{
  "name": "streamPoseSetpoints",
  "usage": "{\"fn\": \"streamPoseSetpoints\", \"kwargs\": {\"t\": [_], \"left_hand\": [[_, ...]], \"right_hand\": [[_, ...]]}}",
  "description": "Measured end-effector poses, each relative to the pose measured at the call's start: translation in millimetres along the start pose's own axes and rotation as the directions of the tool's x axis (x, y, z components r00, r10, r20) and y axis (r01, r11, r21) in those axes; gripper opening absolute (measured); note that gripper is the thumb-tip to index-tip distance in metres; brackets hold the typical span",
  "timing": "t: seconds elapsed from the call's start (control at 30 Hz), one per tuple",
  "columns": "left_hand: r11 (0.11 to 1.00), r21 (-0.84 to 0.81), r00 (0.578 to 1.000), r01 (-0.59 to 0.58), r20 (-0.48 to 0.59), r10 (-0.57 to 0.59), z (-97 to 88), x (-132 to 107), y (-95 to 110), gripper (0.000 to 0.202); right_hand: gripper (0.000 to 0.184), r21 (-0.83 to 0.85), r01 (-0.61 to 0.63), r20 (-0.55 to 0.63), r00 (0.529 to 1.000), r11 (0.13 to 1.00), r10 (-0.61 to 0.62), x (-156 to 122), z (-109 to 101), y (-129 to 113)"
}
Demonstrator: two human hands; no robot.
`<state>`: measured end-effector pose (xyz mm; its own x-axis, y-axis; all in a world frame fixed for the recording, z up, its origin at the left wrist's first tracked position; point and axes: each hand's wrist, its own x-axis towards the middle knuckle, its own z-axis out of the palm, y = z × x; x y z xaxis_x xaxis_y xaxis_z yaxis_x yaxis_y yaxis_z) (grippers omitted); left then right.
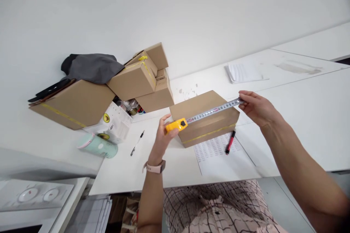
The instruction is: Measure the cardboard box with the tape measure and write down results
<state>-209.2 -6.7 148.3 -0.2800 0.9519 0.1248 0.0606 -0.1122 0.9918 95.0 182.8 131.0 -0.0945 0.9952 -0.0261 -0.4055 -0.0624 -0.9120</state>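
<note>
My left hand (163, 137) is closed around the yellow case of a tape measure (176, 126). Between my two hands the silver blade stretches out, rising slightly to the right. My right hand (258, 107) pinches the free end of that blade. Behind and below the tape lies a brown cardboard box (199, 106) with a strip of yellow tape along its near side. Whether the blade touches the box top, I cannot tell. Partly beneath the box is a printed sheet (216, 154), and a red and black marker (230, 142) rests on it.
Several cardboard boxes (131, 82) are stacked at the back left, with a dark grey cloth (91, 67) on top. A mint-green tumbler (98, 145) lies near a white box (117, 122). A pen (137, 143) lies left of my hands; papers (243, 72) sit near the wall.
</note>
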Motion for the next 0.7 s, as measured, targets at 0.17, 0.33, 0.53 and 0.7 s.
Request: {"fn": "streamPoseSetpoints", "kwargs": {"t": [0.17,0.33,0.53,0.7], "left_hand": [[0.998,-0.033,0.983,0.052,-0.174,-0.057,-49.9,21,-4,0.066],[0.994,-0.056,0.961,0.095,-0.257,-0.106,-71.8,42,-20,0.054],[0.989,-0.059,0.967,0.132,-0.213,-0.142,-58.3,43,-28,0.051],[0.987,-0.054,0.958,0.154,-0.236,-0.163,-40.8,48,-28,0.048]], "right_hand": [[0.018,-0.087,-0.009,-0.075,0.997,0.996,0.002,44,-6,7],[0.024,-0.162,-0.065,-0.084,0.995,0.985,0.052,59,14,28],[0.027,-0.236,-0.178,-0.045,0.984,0.955,0.173,56,20,45],[0.029,-0.277,-0.12,0.03,0.991,0.953,0.133,51,17,49]]}}
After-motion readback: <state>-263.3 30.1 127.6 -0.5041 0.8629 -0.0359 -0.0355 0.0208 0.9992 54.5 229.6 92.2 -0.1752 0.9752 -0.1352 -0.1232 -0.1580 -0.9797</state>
